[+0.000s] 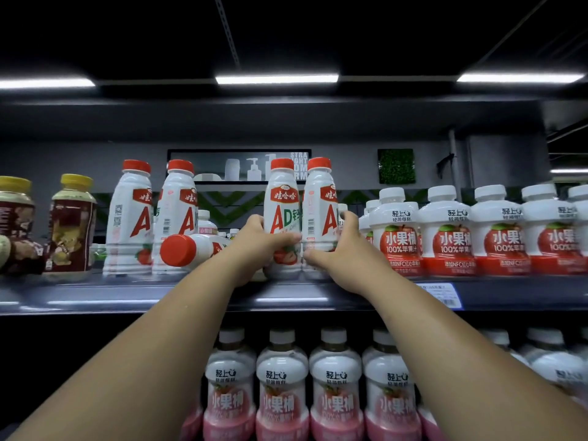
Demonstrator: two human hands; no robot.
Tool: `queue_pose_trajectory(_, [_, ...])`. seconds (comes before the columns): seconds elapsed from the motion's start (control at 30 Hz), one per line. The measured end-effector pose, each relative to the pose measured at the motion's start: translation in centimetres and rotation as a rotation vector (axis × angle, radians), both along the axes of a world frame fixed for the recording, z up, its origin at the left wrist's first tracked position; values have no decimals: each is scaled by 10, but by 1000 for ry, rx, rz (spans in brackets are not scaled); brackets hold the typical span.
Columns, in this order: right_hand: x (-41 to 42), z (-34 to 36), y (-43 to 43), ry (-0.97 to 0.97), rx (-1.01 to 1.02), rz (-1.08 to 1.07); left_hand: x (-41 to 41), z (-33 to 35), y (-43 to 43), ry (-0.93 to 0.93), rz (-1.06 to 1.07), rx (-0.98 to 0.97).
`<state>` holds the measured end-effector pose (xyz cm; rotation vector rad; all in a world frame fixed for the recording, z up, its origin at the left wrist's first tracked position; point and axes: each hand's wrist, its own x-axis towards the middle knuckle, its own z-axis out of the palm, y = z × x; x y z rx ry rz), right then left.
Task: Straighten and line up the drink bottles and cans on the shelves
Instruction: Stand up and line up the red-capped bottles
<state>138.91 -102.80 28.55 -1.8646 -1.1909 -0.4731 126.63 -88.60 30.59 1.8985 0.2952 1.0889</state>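
Note:
On the upper shelf (191, 297) stand white AD milk bottles with red caps. My left hand (261, 246) is wrapped around the lower part of one upright AD bottle (282, 205). My right hand (343, 249) grips the AD bottle (319, 202) beside it, fingers behind and thumb in front. Both bottles stand close together, touching or nearly so. To the left, one AD bottle (187, 249) lies on its side with its red cap toward me. Two more AD bottles (129, 218) (176, 211) stand upright further left, the first leaning slightly.
Right of my hands runs a row of white-capped apple juice bottles (445, 230). At far left stand yellow-capped brown bottles (71, 224). The lower shelf holds a row of pink-bottomed bottles (283, 386). A price tag (442, 296) hangs on the shelf edge.

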Motion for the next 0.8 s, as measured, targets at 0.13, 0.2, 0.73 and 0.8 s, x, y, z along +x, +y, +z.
queue_pose_trajectory(0.13, [0, -1, 1, -36, 4, -35, 0, -5, -3, 52, -21, 161])
queue_pose_trajectory(0.2, [1, -2, 1, -34, 7, -14, 2, -8, 1, 41, 18, 183])
queue_pose_trajectory(0.73, [-1, -7, 2, -96, 122, -80, -1, -13, -5, 23, 210, 348])
queue_pose_trajectory(0.8, [-1, -7, 1, -101, 124, -87, -1, -13, -6, 15, 226, 357])
